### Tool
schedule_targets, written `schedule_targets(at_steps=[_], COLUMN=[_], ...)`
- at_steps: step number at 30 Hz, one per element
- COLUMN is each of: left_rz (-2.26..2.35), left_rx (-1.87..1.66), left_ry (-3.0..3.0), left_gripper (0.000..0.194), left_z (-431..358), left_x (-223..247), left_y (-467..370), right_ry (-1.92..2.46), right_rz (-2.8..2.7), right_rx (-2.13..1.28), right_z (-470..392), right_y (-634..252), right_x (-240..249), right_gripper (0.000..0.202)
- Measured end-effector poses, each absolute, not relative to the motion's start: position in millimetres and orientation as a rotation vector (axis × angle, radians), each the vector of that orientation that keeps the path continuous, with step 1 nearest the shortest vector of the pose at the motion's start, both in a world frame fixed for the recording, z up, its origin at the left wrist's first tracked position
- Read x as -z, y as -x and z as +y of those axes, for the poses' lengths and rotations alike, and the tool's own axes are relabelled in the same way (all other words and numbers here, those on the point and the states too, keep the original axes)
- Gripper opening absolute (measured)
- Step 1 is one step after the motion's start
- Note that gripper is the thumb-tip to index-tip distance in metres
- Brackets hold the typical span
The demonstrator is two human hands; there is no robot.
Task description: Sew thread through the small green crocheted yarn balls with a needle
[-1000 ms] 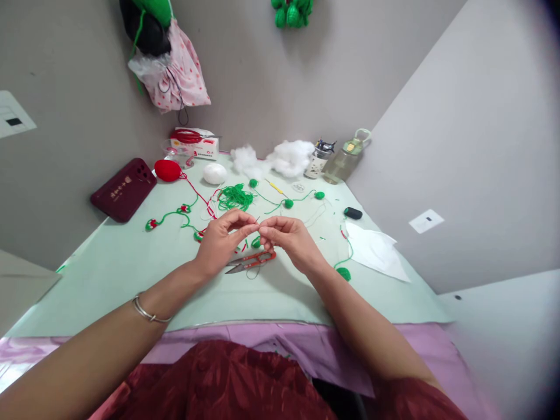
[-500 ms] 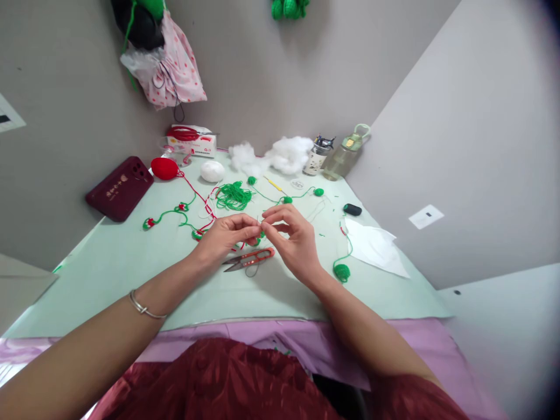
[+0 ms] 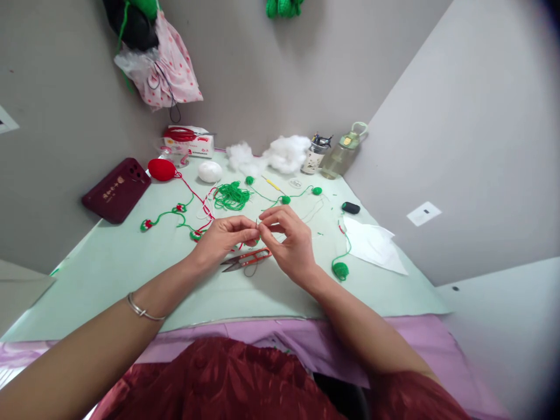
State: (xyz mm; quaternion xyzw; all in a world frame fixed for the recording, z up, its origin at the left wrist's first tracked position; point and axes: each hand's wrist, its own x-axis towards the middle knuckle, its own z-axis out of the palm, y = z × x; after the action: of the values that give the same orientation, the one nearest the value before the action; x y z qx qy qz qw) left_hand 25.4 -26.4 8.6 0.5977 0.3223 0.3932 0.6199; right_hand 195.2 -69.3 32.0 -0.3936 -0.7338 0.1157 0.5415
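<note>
My left hand (image 3: 225, 236) is closed in a pinch, its fingertips meeting those of my right hand over the table. A thin upright needle (image 3: 256, 223) shows at the left fingertips. My right hand (image 3: 289, 239) is also pinched, thumb against forefinger; what lies between them is too small to make out. A bit of green yarn shows beneath the fingers. Under the hands lie orange-handled thread snips (image 3: 247, 259). Near the left wrist is a small green, red and white crochet piece (image 3: 195, 235) with loose yarn ends.
Behind the hands are a green yarn heap (image 3: 231, 196), a yellow crochet hook (image 3: 273, 184), a white ball (image 3: 210, 171), a red ball (image 3: 161, 170) and white stuffing (image 3: 286, 154). A phone (image 3: 117, 191) leans at left. A bottle (image 3: 343, 153) and white sheets (image 3: 374, 245) stand and lie right.
The fingertips of both hands have drawn closer around the needle, and the right fingers have shifted slightly. The whole view has moved a little; things on the table lie as before.
</note>
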Motion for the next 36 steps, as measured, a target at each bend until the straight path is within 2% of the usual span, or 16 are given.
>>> schedule_targets(at_steps=[36], left_rz=[0.774], left_rx=[-0.914], left_ry=[-1.422], left_gripper=[0.023], left_z=[-27.0], left_x=[-10.3], left_y=[-25.1], right_ry=[0.942], right_rz=[-1.761], right_rx=[-0.328], right_z=[-68.5], right_y=[-197.4], right_x=[-31.9], right_gripper=[0.012])
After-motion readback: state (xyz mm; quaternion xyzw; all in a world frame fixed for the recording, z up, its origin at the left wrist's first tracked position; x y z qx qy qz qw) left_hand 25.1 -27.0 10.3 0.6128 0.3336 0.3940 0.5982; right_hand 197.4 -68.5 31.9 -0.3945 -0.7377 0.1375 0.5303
